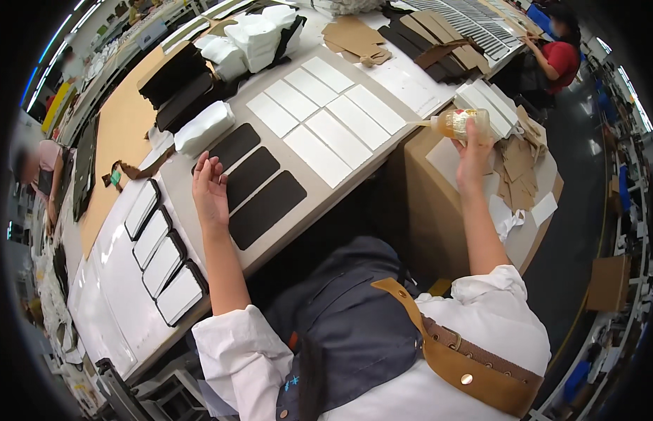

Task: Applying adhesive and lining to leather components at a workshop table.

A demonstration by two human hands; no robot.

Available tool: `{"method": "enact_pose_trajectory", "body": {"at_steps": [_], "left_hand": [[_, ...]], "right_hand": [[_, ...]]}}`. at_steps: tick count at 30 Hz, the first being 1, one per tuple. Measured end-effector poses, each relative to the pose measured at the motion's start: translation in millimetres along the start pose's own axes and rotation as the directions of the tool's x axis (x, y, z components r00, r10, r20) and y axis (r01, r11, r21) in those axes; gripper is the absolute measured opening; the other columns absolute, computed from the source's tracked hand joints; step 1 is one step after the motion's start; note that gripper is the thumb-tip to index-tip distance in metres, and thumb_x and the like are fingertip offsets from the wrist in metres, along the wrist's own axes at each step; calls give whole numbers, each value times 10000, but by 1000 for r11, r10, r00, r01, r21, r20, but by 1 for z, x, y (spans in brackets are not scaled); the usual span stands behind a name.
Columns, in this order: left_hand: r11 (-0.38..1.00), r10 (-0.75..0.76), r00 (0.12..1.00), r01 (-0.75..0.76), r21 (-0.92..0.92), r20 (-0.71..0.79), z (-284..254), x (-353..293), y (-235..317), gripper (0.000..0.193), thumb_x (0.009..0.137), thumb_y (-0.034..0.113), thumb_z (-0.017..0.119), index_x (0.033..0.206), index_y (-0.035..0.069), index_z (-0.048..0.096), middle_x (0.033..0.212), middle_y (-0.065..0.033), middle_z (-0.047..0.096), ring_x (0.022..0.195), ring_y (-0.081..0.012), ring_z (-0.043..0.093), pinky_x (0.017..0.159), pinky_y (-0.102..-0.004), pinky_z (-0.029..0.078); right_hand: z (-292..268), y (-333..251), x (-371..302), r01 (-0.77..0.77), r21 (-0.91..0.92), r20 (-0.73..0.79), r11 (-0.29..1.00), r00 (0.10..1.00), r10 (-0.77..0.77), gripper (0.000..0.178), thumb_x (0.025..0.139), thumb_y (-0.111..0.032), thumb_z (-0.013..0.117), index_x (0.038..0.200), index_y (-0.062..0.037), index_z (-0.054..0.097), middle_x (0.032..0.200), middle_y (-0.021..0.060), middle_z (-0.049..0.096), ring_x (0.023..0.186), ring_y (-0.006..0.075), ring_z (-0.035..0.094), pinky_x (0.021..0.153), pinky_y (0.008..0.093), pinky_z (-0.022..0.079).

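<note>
My right hand (472,160) is wrapped round a clear squeeze bottle (451,124) with yellowish contents. The bottle lies sideways in the air past the table's right edge, its thin nozzle pointing left toward the white panels. My left hand (210,191) hovers by the black rectangular pieces (268,210), its fingers loosely bent and apart, with nothing visible in them. Three black pieces with rounded corners lie side by side on a grey board (276,135). Beyond them, several white rectangular panels (329,149) rest in two rows on the same board.
Several white panels with black edging (158,242) overlap at the left. Behind stand black stacks (175,84) and white bundles (253,42). A cardboard box (428,196) with brown scraps (517,172) is at the right. A person in red (559,59) works farther off.
</note>
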State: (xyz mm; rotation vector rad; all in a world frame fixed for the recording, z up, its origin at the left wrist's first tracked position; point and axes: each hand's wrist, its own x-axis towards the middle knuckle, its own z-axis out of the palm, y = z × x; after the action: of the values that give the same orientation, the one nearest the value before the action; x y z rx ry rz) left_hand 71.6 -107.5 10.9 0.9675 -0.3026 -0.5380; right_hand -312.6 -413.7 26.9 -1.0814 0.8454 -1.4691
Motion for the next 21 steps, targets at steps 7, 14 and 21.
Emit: {"method": "enact_pose_trajectory", "body": {"at_steps": [7, 14, 21], "left_hand": [[1000, -3, 1000, 3, 4, -4, 5, -2, 0, 307, 966, 195, 604, 1256, 97, 576, 1073, -1, 636, 957, -83, 578, 811, -242, 451], [1000, 5, 1000, -5, -8, 17, 7, -2, 0, 312, 964, 199, 609, 1257, 95, 576, 1073, -3, 630, 943, -82, 573, 807, -240, 452], [1000, 12, 1000, -11, -11, 18, 6, -3, 2, 319, 962, 195, 611, 1262, 92, 573, 1079, -4, 634, 956, -83, 573, 803, -242, 456]], "right_hand": [[4, -4, -5, 54, -62, -54, 997, 997, -58, 630, 859, -287, 751, 1271, -67, 327, 1268, 133, 478, 1148, 220, 546, 907, 397, 532], [7, -4, -11, 86, -102, 4, 991, 996, -86, 618, 865, -284, 749, 1260, -63, 328, 1243, 120, 481, 1110, 192, 546, 900, 356, 513], [9, 7, -25, 120, -113, 70, 986, 991, -112, 575, 893, -264, 719, 1272, -53, 342, 1232, 117, 486, 1089, 177, 554, 878, 321, 525]]}}
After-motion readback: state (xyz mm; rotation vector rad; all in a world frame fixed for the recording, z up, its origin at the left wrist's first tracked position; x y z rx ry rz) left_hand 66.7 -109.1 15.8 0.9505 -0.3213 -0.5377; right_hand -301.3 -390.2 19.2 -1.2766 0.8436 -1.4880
